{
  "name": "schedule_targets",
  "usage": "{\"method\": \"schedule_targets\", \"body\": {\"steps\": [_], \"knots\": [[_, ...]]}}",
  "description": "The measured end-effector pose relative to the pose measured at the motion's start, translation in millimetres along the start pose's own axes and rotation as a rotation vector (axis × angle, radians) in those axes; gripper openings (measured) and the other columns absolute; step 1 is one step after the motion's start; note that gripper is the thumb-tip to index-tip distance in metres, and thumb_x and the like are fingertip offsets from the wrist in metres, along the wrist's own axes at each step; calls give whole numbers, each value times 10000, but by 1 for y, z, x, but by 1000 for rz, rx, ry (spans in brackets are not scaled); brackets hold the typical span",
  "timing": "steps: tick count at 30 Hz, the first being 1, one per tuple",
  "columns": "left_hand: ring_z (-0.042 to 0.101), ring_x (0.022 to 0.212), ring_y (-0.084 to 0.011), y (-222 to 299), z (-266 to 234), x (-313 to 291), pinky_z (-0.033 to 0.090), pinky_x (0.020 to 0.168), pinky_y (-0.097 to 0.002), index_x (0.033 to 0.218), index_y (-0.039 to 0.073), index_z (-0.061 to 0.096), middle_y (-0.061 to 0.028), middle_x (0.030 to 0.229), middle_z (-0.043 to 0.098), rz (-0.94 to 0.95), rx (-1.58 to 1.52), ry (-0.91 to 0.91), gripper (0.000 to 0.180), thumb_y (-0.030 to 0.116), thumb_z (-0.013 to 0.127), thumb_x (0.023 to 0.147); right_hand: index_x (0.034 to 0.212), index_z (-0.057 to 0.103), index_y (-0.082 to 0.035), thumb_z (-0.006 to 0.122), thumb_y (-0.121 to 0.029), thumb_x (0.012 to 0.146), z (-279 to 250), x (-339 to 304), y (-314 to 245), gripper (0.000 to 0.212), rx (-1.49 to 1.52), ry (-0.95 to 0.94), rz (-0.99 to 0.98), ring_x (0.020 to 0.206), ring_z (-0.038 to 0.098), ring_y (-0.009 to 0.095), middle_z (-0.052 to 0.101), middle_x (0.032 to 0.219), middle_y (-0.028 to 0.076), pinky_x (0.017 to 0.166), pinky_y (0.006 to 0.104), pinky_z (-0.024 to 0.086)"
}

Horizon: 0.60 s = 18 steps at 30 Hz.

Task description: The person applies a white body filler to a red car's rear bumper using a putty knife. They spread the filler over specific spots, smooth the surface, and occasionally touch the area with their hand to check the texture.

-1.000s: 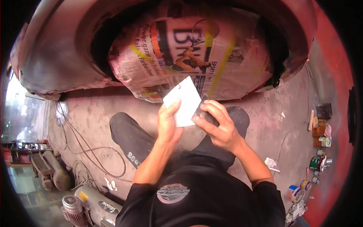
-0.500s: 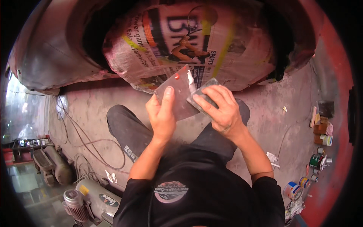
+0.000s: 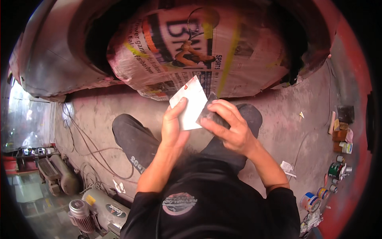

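My left hand [image 3: 173, 126] grips a thin flat plate [image 3: 191, 107] by its lower left edge, thumb on top. The plate is tilted and its face shines bright white. A small red dab [image 3: 186, 87] sits near its upper left edge. My right hand [image 3: 238, 129] is closed around a dark flat spreader [image 3: 205, 112], fingers on top. The spreader's left edge is against or just over the plate's right edge; whether they touch I cannot tell. Both hands are above my bent knees, just below a wheel covered with newspaper [image 3: 238, 67].
Bare car body panels [image 3: 47, 59] curve around the covered wheel. At the lower left are a compressor tank [image 3: 101, 205], a motor [image 3: 81, 215] and a looping hose [image 3: 99, 163]. Cans [image 3: 310, 202] and an orange-brown block [image 3: 339, 136] line the right side. Paper scraps [image 3: 287, 168] lie on the concrete floor.
The plate has tilted, so its face went from dull grey to bright white. White paste seen by the spreader is no longer distinguishable. Both hands have shifted slightly downward.
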State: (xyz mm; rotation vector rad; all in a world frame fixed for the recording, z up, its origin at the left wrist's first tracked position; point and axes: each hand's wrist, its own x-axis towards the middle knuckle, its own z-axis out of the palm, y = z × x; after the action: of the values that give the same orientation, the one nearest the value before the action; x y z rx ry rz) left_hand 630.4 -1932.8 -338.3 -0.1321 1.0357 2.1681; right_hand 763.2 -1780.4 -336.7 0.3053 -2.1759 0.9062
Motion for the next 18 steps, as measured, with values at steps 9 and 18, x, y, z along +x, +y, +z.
{"method": "schedule_targets", "body": {"steps": [9,18], "knots": [[702,978,-179,8,7,-13,557,915,-336,1273,-54,617,-111,1128,720,432,443,-54,335,169,637,1023,1206,722,-82,629,2,745,-19,-26,27,478,-263,-70,136,1130,612,374,635,1202,164,984,503,511],[612,880,-98,-1,-4,-13,488,789,-266,1181,-6,685,-13,1024,690,571,627,97,263,211,583,1073,1198,729,-74,620,23,689,5,-17,14,529,-163,-143,59,1086,629,359,646,1131,158,971,494,512]]}}
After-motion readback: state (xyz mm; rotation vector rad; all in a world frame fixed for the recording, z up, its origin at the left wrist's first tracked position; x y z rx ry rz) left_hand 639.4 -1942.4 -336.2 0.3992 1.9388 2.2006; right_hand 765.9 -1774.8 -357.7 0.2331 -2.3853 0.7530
